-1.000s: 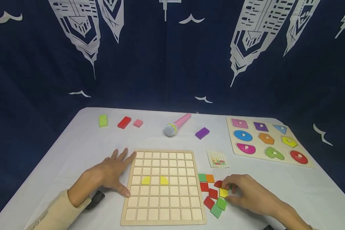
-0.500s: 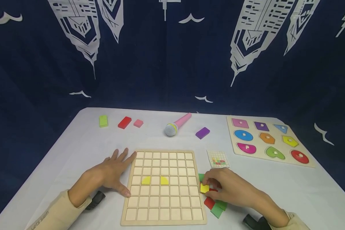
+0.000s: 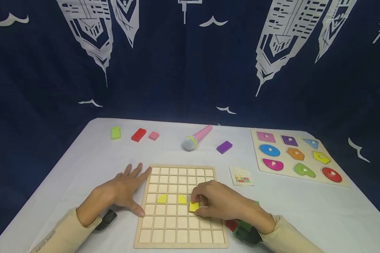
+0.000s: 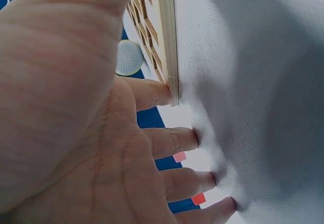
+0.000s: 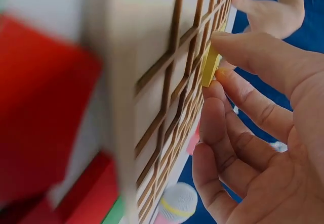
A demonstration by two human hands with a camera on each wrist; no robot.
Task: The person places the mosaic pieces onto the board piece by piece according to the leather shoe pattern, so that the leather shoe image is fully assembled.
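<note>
A wooden grid board (image 3: 159, 236) lies flat on the table, with two yellow quarter-round tiles, a left one (image 3: 162, 199) and a right one (image 3: 182, 199), set in separate cells of one row. My right hand (image 3: 223, 202) pinches a yellow square tile (image 3: 194, 206) between thumb and fingers over the board, right of those tiles. In the right wrist view the yellow tile (image 5: 210, 66) is tilted close to the grid; whether it touches cannot be told. My left hand (image 3: 121, 191) rests with spread, straight fingers at the board's left edge, thumb and index finger touching it.
Red and green tiles (image 3: 231, 225) lie right of the board, partly hidden under my right forearm. A small pattern card (image 3: 241, 176) sits behind them. Further back are a toy microphone (image 3: 196, 138), a purple block (image 3: 224, 147), a red block (image 3: 138, 135) and a shape puzzle (image 3: 299, 158).
My right hand has picked the yellow square tile from the loose pile and carried it left over the board. My left hand stays where it was.
</note>
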